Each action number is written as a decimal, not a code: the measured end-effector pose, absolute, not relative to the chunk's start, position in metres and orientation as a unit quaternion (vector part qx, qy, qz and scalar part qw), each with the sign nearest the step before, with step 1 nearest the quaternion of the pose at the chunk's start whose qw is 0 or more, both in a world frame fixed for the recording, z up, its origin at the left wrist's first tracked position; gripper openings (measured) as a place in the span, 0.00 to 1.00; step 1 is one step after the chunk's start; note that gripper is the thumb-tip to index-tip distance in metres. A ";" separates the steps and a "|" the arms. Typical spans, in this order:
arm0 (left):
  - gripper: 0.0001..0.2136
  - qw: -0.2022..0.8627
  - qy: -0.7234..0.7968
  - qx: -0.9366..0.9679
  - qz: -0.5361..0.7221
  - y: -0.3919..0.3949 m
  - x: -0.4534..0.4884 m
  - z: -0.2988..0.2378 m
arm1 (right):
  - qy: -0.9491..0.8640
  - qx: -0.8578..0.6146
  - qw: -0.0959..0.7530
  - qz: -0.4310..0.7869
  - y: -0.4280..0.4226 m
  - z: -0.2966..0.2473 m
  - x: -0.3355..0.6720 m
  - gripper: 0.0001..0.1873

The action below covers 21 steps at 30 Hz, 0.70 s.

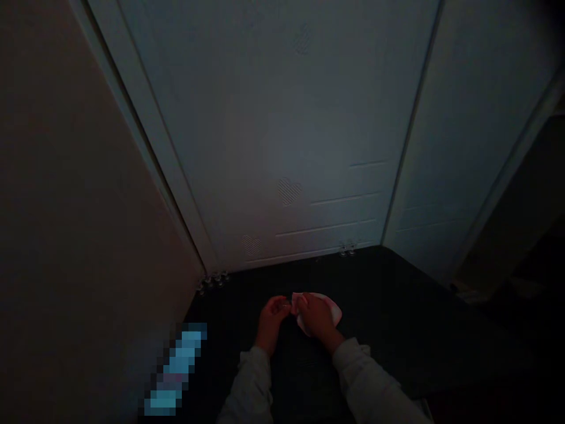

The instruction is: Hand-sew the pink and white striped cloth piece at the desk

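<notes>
Over the dark tabletop (304, 368), my two hands are close together near the middle. My right hand (316, 315) is closed on a pink and white cloth (333, 307), which bunches out past the fingers on both sides. Just left of it, my left hand (272, 312) has its fingers pinched around a small clear object (285, 304), whose shape is too dim and too hidden to tell. The cloth's left end meets or nearly meets that object.
Several small clear pieces (212, 281) stand at the table's back left corner. A pair of similar clear pieces (348, 248) stands by the white panel (282, 129) behind. At left lies a pixelated bright rectangle (176, 365). A plain wall (88, 206) borders the left side.
</notes>
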State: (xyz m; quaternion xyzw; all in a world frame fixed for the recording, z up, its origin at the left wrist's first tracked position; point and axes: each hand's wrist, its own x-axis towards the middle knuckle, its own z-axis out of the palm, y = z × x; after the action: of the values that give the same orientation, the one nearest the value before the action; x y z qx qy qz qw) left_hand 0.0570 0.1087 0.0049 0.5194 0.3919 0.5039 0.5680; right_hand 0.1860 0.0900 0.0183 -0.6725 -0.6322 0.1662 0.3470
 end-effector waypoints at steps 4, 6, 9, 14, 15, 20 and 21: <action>0.18 0.569 0.396 0.517 0.503 0.107 0.057 0.006 | -0.629 -0.664 0.372 0.159 0.089 0.018 0.186 0.21; 0.18 0.572 0.397 0.513 0.501 0.106 0.057 0.007 | -0.625 -0.670 0.368 0.157 0.089 0.018 0.186 0.20; 0.17 0.566 0.402 0.514 0.504 0.106 0.057 0.007 | -0.617 -0.682 0.362 0.153 0.088 0.019 0.186 0.19; 0.17 0.567 0.406 0.514 0.499 0.109 0.055 0.002 | -0.626 -0.677 0.356 0.154 0.089 0.019 0.184 0.22; 0.17 0.569 0.405 0.509 0.503 0.111 0.054 0.000 | -0.633 -0.671 0.354 0.153 0.089 0.019 0.183 0.22; 0.17 0.565 0.402 0.515 0.504 0.116 0.051 -0.003 | -0.640 -0.659 0.361 0.162 0.094 0.016 0.181 0.23; 0.17 0.562 0.403 0.515 0.506 0.115 0.050 -0.001 | -0.633 -0.667 0.360 0.162 0.095 0.015 0.180 0.22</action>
State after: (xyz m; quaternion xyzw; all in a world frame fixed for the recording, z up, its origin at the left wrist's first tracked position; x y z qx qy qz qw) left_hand 0.0504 0.1154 -0.0013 0.5154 0.4031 0.5062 0.5619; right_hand 0.1803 0.0951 0.0154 -0.6666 -0.6325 0.1619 0.3596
